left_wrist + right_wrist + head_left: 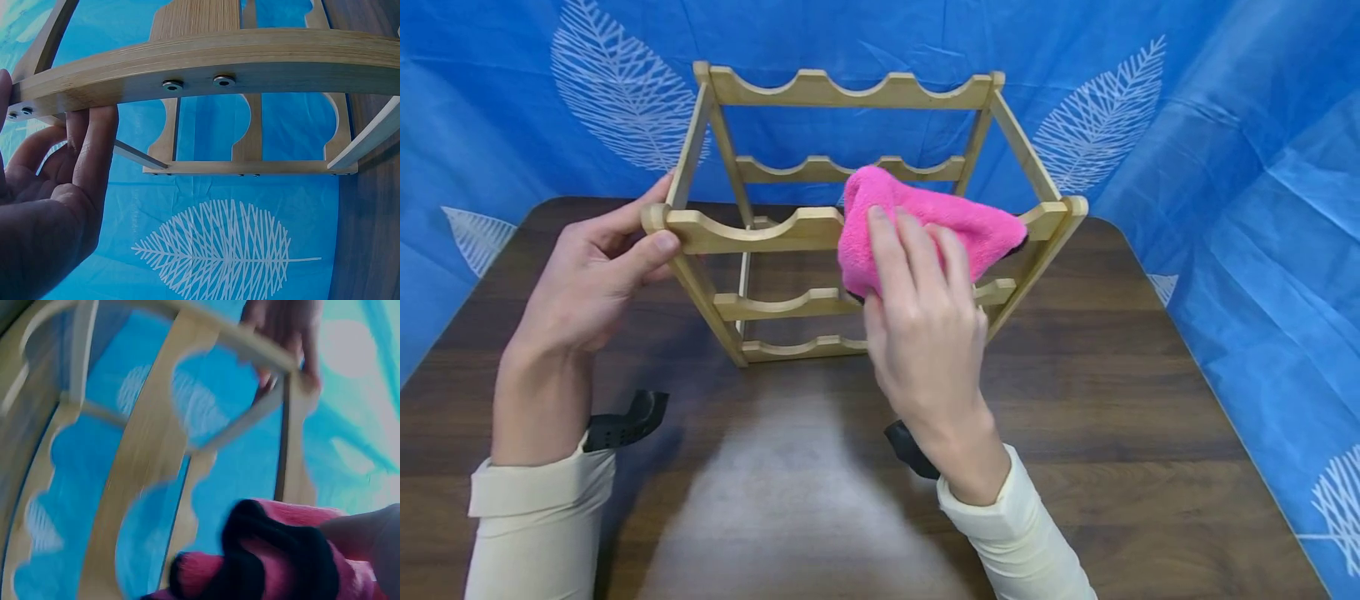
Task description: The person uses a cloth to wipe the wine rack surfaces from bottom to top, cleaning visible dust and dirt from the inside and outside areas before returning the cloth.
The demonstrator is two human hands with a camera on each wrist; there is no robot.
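Note:
A light wooden rack (850, 90) with scalloped crossbars stands on the table. My left hand (591, 258) grips its upper front left corner, thumb in front and fingers behind the post. The left wrist view shows those fingers curled under a wooden side bar (281, 62) with metal screws. In my right hand (928, 333) is a pink cloth (985, 221) with dark edging, bunched over the top front crossbar (760, 233) right of its middle. The cloth hides that stretch of the bar. In the right wrist view, the cloth (294, 515) lies close to the rack.
Under the rack is a dark wood-grain table (1120, 375). A blue curtain (880, 33) with white leaf prints hangs behind and around it. Black straps (625, 423) sit at both wrists, beside the cream sleeves.

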